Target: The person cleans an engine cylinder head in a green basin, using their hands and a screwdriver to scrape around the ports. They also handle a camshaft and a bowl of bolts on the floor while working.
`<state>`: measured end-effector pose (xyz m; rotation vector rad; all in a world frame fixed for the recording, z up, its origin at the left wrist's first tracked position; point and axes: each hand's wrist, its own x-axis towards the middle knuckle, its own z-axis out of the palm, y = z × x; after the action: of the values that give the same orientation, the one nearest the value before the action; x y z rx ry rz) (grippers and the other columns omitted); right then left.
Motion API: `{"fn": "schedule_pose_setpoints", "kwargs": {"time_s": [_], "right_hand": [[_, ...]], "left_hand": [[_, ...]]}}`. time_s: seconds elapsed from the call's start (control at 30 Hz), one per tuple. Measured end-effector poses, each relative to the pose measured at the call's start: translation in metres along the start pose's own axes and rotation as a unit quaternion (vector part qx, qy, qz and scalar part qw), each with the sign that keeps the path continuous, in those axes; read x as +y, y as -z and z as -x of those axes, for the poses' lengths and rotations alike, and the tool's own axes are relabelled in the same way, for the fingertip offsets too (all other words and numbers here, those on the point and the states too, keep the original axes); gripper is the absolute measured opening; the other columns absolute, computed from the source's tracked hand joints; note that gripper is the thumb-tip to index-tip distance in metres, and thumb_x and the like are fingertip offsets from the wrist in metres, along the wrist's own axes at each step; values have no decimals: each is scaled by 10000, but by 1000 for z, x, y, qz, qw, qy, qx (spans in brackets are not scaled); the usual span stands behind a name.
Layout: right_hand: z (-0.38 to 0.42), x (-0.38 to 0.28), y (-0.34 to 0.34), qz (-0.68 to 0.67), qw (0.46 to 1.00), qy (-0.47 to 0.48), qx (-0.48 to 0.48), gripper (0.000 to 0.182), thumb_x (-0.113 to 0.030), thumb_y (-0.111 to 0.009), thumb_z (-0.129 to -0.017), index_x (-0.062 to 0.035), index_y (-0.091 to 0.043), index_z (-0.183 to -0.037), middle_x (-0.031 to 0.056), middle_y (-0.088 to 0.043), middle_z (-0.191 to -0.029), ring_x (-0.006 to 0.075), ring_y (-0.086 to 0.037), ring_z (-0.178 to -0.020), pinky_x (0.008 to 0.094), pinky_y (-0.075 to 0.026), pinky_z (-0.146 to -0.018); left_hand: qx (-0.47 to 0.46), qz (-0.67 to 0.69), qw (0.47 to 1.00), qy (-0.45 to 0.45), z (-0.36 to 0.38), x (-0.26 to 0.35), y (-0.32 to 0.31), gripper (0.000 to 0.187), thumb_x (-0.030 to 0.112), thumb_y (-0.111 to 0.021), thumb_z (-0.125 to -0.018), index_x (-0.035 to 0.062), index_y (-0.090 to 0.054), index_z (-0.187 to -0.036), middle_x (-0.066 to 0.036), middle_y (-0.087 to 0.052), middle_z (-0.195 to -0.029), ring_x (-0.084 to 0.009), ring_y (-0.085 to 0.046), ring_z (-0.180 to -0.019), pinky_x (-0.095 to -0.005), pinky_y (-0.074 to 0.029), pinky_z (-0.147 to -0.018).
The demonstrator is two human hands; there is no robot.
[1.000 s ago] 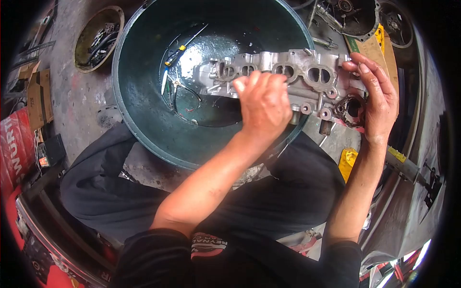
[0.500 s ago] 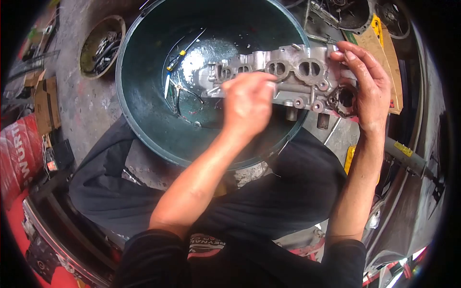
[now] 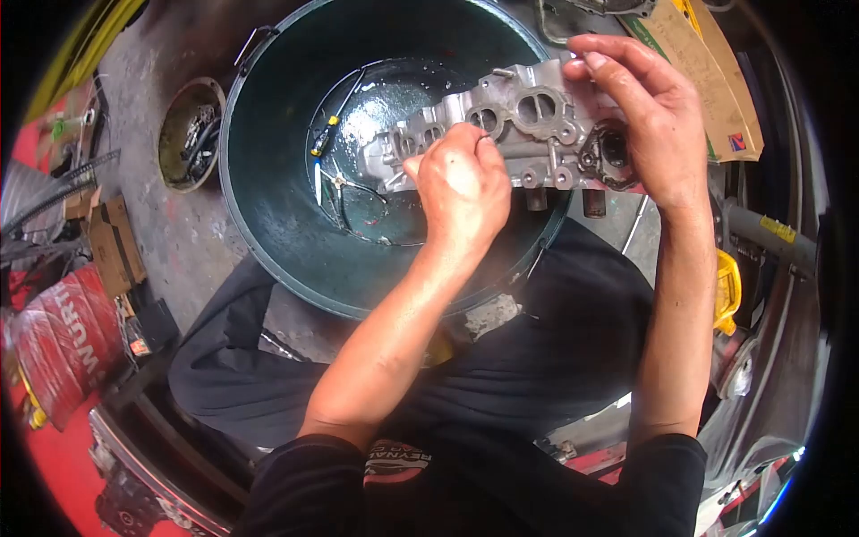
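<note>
A grey cast-metal intake manifold [image 3: 539, 134] with a row of oval ports lies slanted over the large dark green tub [image 3: 231, 179], its right end past the rim. My right hand [image 3: 658, 121] grips that right end, fingertips at its upper edge and palm beside the dark round opening. My left hand [image 3: 461, 183] is closed in front of the middle ports, fingertips against the flange near one port. Whatever it pinches is hidden by the fingers. Inside the tub are a yellow-and-blue screwdriver [image 3: 326, 136] and a wire-like harness [image 3: 338, 181], left of the manifold.
A smaller bowl of metal parts [image 3: 192, 134] stands on the floor left of the tub. Cardboard [image 3: 716, 89] lies at the upper right. A red WURTH bag [image 3: 76, 331] is at the left, and a yellow object [image 3: 727, 291] sits beside my right forearm.
The view has shifted slightly. My left hand, blurred before, now shows sharply with its fingers curled tighter at the ports. My right hand keeps its hold on the manifold's end.
</note>
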<state>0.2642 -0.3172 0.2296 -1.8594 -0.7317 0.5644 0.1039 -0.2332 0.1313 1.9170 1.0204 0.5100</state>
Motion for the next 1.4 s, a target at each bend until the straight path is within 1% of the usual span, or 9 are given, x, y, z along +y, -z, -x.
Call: {"fn": "schedule_pose_setpoints", "kwargs": {"time_s": [0.13, 0.23, 0.27, 0.37, 0.5, 0.6, 0.67, 0.93, 1.4], "right_hand": [[1, 4, -6, -49, 999, 24, 4, 246, -155, -602, -994, 1, -714, -1147, 63, -734, -995, 124, -689, -968, 261, -533, -866], [3, 2, -6, -33, 999, 36, 9, 244, -160, -614, -978, 5, -720, -1123, 77, -739, -993, 135, -697, -961, 274, -539, -858], [3, -4, -5, -11, 999, 38, 22, 251, -170, -622, -945, 9, -725, -1088, 113, -728, -971, 181, -696, -935, 302, -540, -843], [6, -19, 0, 55, 997, 31, 51, 276, -200, -643, -844, 19, -737, -982, 222, -695, -906, 320, -692, -857, 388, -544, -798], [1, -7, -2, 56, 992, 96, 62, 246, -183, -610, -833, 11, -740, -913, 216, -710, -852, 364, -689, -834, 425, -547, -792], [15, -9, -2, 121, 963, 200, 134, 252, -203, -595, -834, -6, -746, -875, 200, -710, -786, 370, -689, -804, 441, -521, -824], [1, -6, -2, 58, 993, 80, 60, 260, -220, -587, -836, -19, -750, -859, 195, -717, -798, 369, -691, -852, 448, -487, -879], [8, -6, 1, 131, 979, 132, 81, 254, -211, -563, -842, -34, -745, -824, 206, -721, -824, 375, -688, -901, 511, -414, -967], [12, -6, -1, 113, 978, 149, 96, 261, -227, -565, -846, -47, -754, -845, 200, -735, -885, 364, -689, -933, 497, -405, -990]], "left_hand": [[-39, 17, 995, 88, -11, 1, 0, 244, 151, -584, -930, -57, -710, -952, -176, -699, -701, -235, -695, -642, -383, -540, -658], [-60, 22, 982, 175, -12, 32, 11, 197, 132, -606, -886, -30, -717, -901, -223, -718, -784, -360, -715, -750, -462, -531, -734], [-5, -57, 995, 77, -13, 4, 1, 209, 138, -613, -895, -39, -725, -894, -218, -714, -751, -321, -716, -724, -428, -536, -715], [-52, -9, 992, 119, -18, 23, 9, 209, 140, -627, -903, -39, -734, -888, -192, -706, -718, -261, -702, -695, -403, -533, -703], [-25, -31, 988, 151, -19, 25, 6, 217, 133, -650, -897, -69, -728, -905, -142, -709, -718, -199, -670, -681, -376, -523, -680], [-25, -8, 986, 168, -14, 33, 5, 210, 110, -639, -898, -79, -727, -925, -94, -699, -742, -162, -633, -669, -351, -513, -655], [-6, 15, 983, 182, -18, 21, 2, 177, 88, -630, -895, -65, -718, -899, -80, -671, -724, -149, -598, -635, -328, -482, -610], [-39, 82, 958, 272, -25, 30, 10, 59, -5, -634, -841, -39, -671, -811, -62, -616, -679, -136, -518, -563, -307, -383, -525], [-34, 138, 949, 283, -22, 32, 11, 24, -49, -642, -821, -56, -641, -798, -91, -605, -668, -165, -556, -558, -295, -423, -534]]}}
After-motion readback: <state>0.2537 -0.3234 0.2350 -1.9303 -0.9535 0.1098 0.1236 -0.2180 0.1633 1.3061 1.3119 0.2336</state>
